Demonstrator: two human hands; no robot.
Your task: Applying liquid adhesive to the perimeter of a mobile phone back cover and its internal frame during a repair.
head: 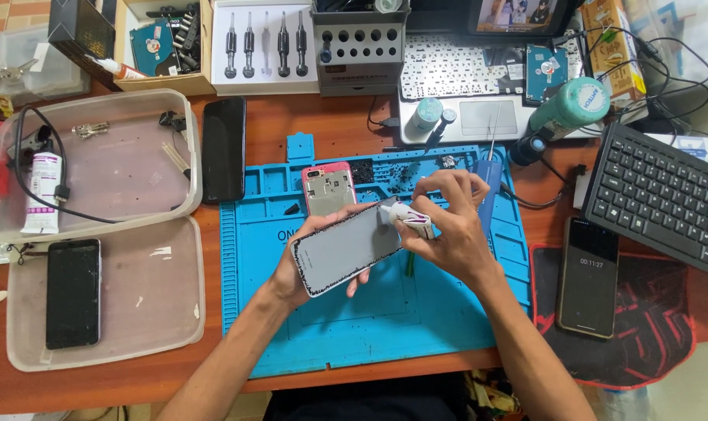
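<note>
My left hand [295,265] holds a grey phone screen panel [346,248] by its lower edge, tilted, above the blue repair mat [385,327]. My right hand [447,226] grips a small white glue tube [411,221] with its tip at the panel's upper right edge. A pink phone frame [328,187] lies on the mat just behind the panel. A blue-handled tool [488,183] lies on the mat behind my right hand.
Left: two clear trays [97,109], one with a tube and cable, one with a black phone [72,292]. Another black phone [224,148] lies beside the mat. Right: a phone [589,277] showing a timer, a black keyboard [665,199]. Behind: a laptop [478,78], a screwdriver set [264,47].
</note>
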